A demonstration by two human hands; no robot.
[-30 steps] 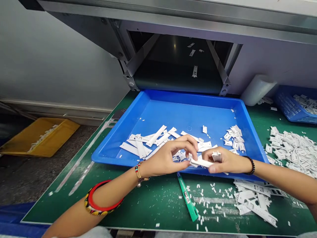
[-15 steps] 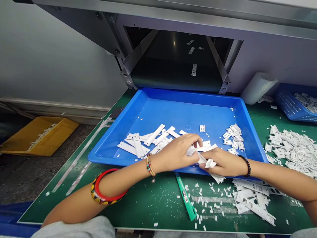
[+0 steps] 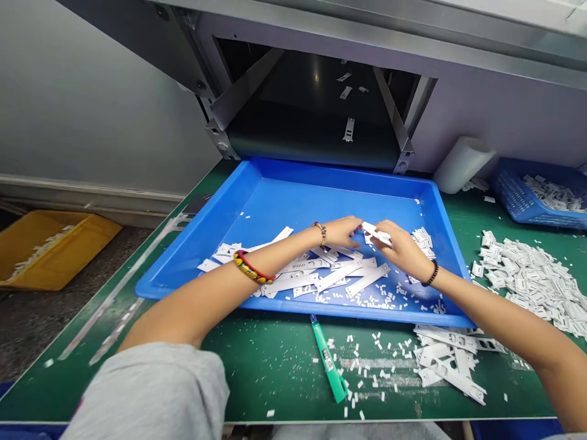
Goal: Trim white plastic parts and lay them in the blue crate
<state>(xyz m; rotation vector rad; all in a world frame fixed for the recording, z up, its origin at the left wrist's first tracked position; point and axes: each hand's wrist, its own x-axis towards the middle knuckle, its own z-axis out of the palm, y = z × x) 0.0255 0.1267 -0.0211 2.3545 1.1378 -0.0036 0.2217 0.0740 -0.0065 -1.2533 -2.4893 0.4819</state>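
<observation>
**A white plastic piece in your right hand, above the blue tray**

Your right hand (image 3: 403,247) has its thumb and fingers closed on a white plastic piece (image 3: 376,234), which is narrow and is tilted down toward your palm. The piece is in the air over the right half of the blue tray (image 3: 293,198), between your two hands. Your left hand (image 3: 342,232) is just beside the free end of this piece, with the fingers partly bent; whether it pinches or touches the piece, I cannot tell.

Below your hands, long white strips (image 3: 367,281) lie crossed one over another in the near part of the tray, with many small white chips (image 3: 387,299) around them. A group of small white clips (image 3: 422,239) lies near the right wall of the tray, partly behind your right hand.

The tray rests on the green table (image 3: 266,366), in front of the dark conveyor belt (image 3: 298,122), which carries a few white parts (image 3: 349,129). On the table, nearer to you than the tray, there are a green handheld tool (image 3: 329,360) and a second heap of strips (image 3: 458,376). To the right of the tray is a large pile of clips (image 3: 532,275), and behind this pile a blue basket (image 3: 527,205) containing more white parts.
</observation>
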